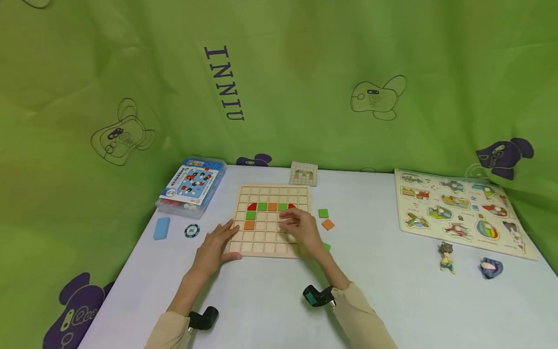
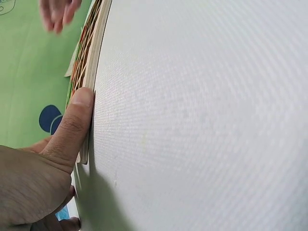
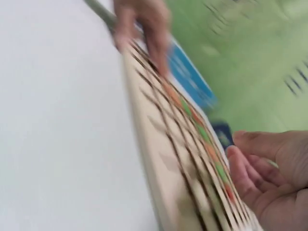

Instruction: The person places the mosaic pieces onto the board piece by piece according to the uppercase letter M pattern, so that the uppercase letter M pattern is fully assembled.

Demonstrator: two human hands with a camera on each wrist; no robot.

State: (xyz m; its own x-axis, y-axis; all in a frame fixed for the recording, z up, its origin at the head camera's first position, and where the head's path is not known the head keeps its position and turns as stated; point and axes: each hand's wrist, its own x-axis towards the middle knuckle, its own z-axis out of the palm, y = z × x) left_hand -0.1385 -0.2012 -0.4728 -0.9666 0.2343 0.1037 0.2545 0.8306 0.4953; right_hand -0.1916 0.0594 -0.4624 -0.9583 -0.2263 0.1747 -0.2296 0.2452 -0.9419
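Beige sleeves (image 1: 357, 315) lowest in head view, a black wrist strap (image 1: 318, 295) on each forearm. Left hand (image 1: 215, 245) lies flat, fingers straight, on the near-left corner of the wooden grid board (image 1: 272, 194); left wrist view shows its thumb (image 2: 74, 122) pressed against the board edge. Right hand (image 1: 301, 228) hovers over the board's right side, fingers loosely bent; can't tell if it pinches a tile, right wrist view blurred. Board sits mid-table on the white table (image 1: 392, 300), holding red, green and orange tiles in its upper rows. Loose green tile (image 1: 323, 213) and orange tile (image 1: 328, 224) just right of board. Pattern card (image 1: 303, 173) behind it. Left: plastic box (image 1: 192, 186), blue block (image 1: 161, 228), round chip (image 1: 192, 230). Far right: picture puzzle (image 1: 457, 211), small figure (image 1: 445, 257).
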